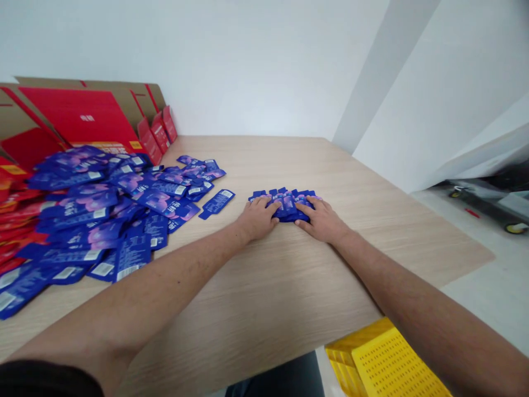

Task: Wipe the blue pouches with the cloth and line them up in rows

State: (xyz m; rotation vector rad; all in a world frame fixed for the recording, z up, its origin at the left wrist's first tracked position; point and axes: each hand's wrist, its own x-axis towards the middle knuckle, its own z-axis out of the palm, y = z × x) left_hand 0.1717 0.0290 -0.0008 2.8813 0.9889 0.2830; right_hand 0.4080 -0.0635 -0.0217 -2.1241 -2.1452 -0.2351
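Several blue packets with pink print (pixel 287 205) lie in an overlapping row on the wooden table, in front of me. My left hand (pixel 259 218) rests on the left end of this row, its fingers spread over the packets. At the right end, my right hand (pixel 321 219) lies on the packets with its fingers apart. Neither hand is closed round a packet. A single blue packet (pixel 217 203) lies flat to the left of my left hand, near the large heap of blue packets (pixel 124 198).
Red packets (pixel 20 215) are heaped at the far left. Behind them stand a red and brown cardboard box (pixel 82 116) and small red boxes (pixel 157 132). A yellow crate (pixel 392 364) is below the table's front edge. A wheeled trolley (pixel 483 204) stands on the floor at right.
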